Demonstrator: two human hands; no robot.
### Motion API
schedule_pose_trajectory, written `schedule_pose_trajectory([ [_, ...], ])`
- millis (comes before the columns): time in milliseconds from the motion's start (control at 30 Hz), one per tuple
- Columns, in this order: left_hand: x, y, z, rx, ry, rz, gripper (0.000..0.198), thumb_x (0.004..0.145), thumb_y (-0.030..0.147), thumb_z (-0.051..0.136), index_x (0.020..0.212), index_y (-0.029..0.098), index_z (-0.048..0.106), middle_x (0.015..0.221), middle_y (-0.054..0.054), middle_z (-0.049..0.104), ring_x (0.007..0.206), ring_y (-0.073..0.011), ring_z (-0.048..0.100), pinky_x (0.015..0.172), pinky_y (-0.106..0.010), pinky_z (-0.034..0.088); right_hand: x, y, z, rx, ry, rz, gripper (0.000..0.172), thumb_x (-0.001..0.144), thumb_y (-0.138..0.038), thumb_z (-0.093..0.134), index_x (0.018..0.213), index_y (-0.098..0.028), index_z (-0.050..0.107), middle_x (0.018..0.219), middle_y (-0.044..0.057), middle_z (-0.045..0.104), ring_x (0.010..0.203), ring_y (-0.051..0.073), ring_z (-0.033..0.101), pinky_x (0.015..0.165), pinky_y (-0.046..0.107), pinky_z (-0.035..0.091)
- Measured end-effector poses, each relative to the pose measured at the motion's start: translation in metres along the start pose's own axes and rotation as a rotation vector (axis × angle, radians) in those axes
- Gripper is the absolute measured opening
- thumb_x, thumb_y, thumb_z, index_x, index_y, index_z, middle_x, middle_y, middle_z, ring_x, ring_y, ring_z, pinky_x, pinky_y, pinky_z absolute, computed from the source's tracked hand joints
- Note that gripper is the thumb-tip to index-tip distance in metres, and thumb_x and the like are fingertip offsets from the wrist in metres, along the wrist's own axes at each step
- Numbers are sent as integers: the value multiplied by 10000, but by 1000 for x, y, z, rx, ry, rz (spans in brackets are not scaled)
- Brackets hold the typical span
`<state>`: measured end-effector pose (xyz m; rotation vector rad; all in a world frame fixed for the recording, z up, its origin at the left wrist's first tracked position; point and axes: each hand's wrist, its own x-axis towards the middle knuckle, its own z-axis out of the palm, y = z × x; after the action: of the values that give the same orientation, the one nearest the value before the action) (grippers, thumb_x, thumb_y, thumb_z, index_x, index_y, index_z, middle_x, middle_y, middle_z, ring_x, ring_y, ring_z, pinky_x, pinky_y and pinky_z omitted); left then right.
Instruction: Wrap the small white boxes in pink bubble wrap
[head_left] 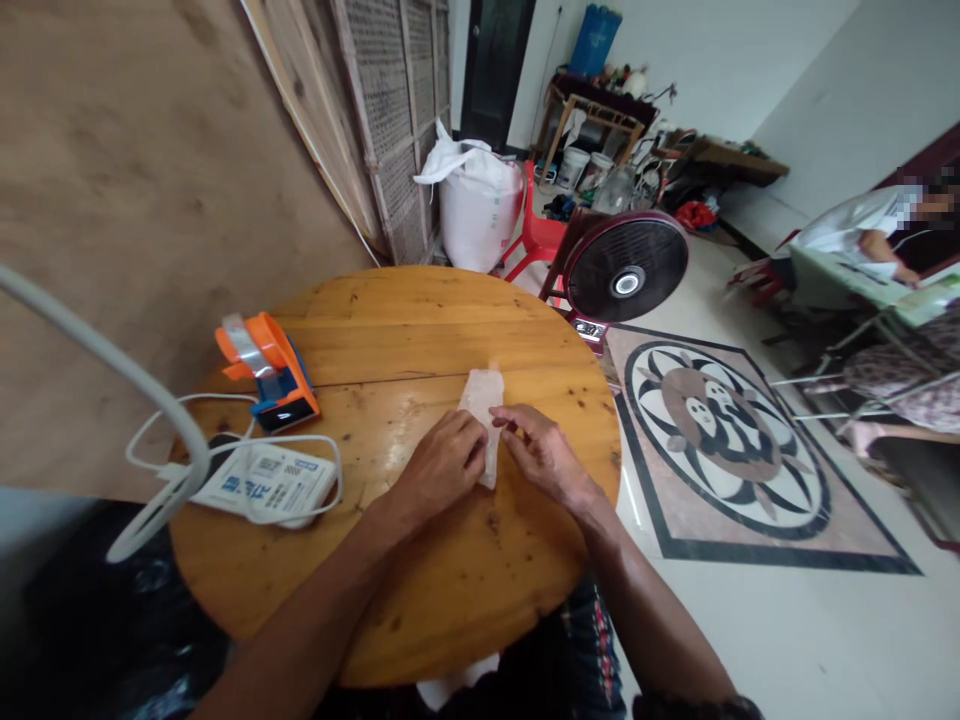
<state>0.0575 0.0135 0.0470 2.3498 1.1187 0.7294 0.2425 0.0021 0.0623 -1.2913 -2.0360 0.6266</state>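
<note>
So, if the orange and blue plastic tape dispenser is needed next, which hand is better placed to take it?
Probably the left hand: it is nearer the tape dispenser, which lies to its left. The right hand is farther, by the right edge of the pale flat strip.

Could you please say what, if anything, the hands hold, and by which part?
The left hand is over the pale strip, the right hand at its right edge; whether either grips it cannot be told.

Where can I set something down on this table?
Bare tabletop lies beyond the white strip, between the tape dispenser and left hand, and between the forearms. Crowded: the left side, with white case and cables.
</note>
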Motion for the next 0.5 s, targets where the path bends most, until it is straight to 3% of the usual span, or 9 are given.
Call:
schedule_pose_trajectory([
  [67,0,0,0,-15,0,-13,115,894,142,458,875,160,571,937,-85,599,934,-219,547,862,-353,464,7,-4,2,-68,-67,-53,280,924,-144,477,1149,-223,624,1061,66,686,995,181,623,887,327,483],
  [133,0,-1,0,-17,-5,-28,115,894,150,462,885,160,576,946,-85,596,935,-217,547,858,-349,464,10,-9,5,-139,-108,-59,261,937,-155,465,1130,-210,632,1056,74,688,1007,198,619,891,335,477],
  [400,1,-5,-3,-11,-8,-47,101,874,168,503,860,179,602,940,-73,609,943,-225,539,868,-364,446,-3,-16,19,-369,-56,-19,227,925,-152,464,1073,-174,634,969,91,699,918,237,608,844,359,466],
  [500,1,-7,-3,-82,0,-33,122,870,146,499,872,176,617,943,-71,621,958,-219,542,881,-356,441,-12,-17,26,-389,5,-14,280,921,-157,452,1163,-160,592,1031,116,695,954,257,609,867,394,471],
])
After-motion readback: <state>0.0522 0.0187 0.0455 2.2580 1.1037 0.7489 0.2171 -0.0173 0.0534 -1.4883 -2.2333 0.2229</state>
